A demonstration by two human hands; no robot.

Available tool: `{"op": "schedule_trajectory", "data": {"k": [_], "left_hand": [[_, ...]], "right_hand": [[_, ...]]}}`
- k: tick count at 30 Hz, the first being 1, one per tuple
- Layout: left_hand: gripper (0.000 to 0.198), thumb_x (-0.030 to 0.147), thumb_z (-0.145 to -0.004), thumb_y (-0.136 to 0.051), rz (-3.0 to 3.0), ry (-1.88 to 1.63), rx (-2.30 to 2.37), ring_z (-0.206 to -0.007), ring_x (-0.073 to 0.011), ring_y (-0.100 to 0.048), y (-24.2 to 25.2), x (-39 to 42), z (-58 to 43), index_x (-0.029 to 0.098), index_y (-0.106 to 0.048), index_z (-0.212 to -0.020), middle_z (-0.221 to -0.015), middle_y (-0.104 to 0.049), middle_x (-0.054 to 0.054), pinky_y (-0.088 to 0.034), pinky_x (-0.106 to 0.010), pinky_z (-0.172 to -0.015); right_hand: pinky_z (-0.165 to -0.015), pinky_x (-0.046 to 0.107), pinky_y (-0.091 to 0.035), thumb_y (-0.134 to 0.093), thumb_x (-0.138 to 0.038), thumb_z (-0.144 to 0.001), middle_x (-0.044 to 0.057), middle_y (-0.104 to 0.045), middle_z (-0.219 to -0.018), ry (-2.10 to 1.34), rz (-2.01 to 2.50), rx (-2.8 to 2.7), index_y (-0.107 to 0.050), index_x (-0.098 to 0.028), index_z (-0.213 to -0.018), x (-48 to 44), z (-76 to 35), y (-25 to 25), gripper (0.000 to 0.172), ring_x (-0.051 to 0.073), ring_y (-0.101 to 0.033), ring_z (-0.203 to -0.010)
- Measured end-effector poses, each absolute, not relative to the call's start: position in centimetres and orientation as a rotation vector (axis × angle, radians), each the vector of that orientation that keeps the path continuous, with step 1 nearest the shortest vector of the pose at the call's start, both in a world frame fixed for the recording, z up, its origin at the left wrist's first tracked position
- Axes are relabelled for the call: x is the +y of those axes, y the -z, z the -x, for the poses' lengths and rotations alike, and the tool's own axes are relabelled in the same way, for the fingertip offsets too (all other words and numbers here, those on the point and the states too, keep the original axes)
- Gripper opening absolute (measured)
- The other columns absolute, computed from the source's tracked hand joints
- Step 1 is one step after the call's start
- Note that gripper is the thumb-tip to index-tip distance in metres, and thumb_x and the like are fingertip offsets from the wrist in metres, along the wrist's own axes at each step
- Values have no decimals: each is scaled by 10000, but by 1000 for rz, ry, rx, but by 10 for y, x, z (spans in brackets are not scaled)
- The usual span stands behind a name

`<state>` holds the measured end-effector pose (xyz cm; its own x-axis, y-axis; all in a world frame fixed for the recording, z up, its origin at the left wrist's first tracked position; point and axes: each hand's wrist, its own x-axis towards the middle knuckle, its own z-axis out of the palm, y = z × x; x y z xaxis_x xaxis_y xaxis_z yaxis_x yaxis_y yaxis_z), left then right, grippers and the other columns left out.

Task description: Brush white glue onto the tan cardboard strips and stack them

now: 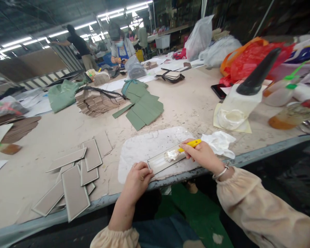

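My right hand (200, 154) is closed round the yellow handle of a brush (189, 145). White paste covers the bristles, which touch a long beige panel (158, 163) with a dark edge. At the panel's left end, my left hand (138, 177) pinches its corner with fingers and thumb. Under the panel lies a white sheet (134, 150) near the table's front edge. Crumpled white tissue (219, 143) is just beyond my right hand.
Loose beige panels (74, 191) overlap at the left. Green pieces (144, 110) and a beige stack (98, 101) lie farther back. At the right are a white container (244, 103), amber bottle (286, 117), phone (218, 91) and red bag (258, 62). A person (122, 51) works across the table.
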<state>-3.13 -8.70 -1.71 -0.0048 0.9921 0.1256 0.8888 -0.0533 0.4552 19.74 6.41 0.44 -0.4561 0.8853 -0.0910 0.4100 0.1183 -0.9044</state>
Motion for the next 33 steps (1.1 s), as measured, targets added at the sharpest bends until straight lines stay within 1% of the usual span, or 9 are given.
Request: {"op": "schedule_trajectory", "data": {"k": [6,9,12,16,18,21,26,30,33], "left_hand": [[172,265,-853,-569,-2039,-634,1994,-857,-177,-534,21,-88,32,211,-681,-733,-905,-580,-48,-462,-328,-803],[156,257,-850,-573,-2066,-638,1998,-879,-182,-534,22,-89,31,225,-693,-756,-937,-581,-49,-465,-336,-814],[144,243,-847,-575,-2081,-645,2002,-909,-190,-531,22,-89,31,232,-701,-779,-973,-579,-52,-468,-347,-830],[137,232,-839,-583,-2089,-640,2008,-925,-197,-532,21,-89,31,236,-706,-777,-1005,-576,-55,-473,-363,-844],[132,226,-833,-588,-2088,-637,2013,-930,-198,-535,21,-89,31,236,-707,-775,-1016,-574,-57,-476,-365,-848],[142,223,-836,-578,-2093,-628,2026,-948,-204,-536,22,-89,30,235,-706,-774,-1046,-567,-61,-476,-371,-857],[159,203,-836,-561,-2116,-630,2017,-956,-199,-553,22,-88,28,233,-704,-772,-1048,-571,-61,-483,-366,-862],[164,206,-829,-559,-2108,-638,1998,-918,-187,-579,20,-86,29,231,-709,-767,-1009,-587,-61,-504,-336,-820],[162,195,-812,-566,-2089,-639,1998,-907,-183,-586,17,-85,29,224,-712,-748,-995,-594,-61,-505,-323,-812]], "right_hand": [[-530,252,-416,-534,-463,-792,55,-686,-812,-1010,1322,-1942,-558,-157,-421,79,-218,-7,482,78,-505,-469],[-592,251,-428,-547,-430,-785,50,-685,-826,-896,1372,-1918,-539,-164,-382,84,-226,-9,483,94,-540,-534],[-607,243,-425,-543,-400,-795,34,-659,-701,-829,1402,-1901,-569,-167,-446,88,-233,-11,421,109,-551,-563],[-514,240,-397,-492,-413,-848,-17,-565,-545,-836,1285,-1819,-628,-171,-720,85,-242,-15,306,112,-509,-482],[-548,241,-414,-496,-394,-860,-9,-596,-604,-747,1135,-1906,-629,-178,-801,78,-244,-18,260,121,-547,-536],[-656,249,-421,-520,-321,-864,23,-659,-754,-445,888,-2228,-635,-191,-840,60,-241,-21,175,139,-597,-685],[-605,269,-355,-460,-262,-895,30,-601,-672,-107,722,-2639,-588,-188,-787,19,-211,-16,183,153,-542,-666],[-601,280,-353,-441,-285,-902,33,-581,-661,-172,497,-2691,-557,-183,-754,1,-188,-12,214,154,-509,-645],[-632,271,-391,-477,-297,-888,36,-621,-717,-421,433,-2520,-606,-198,-856,6,-190,-13,167,147,-546,-680]]}}
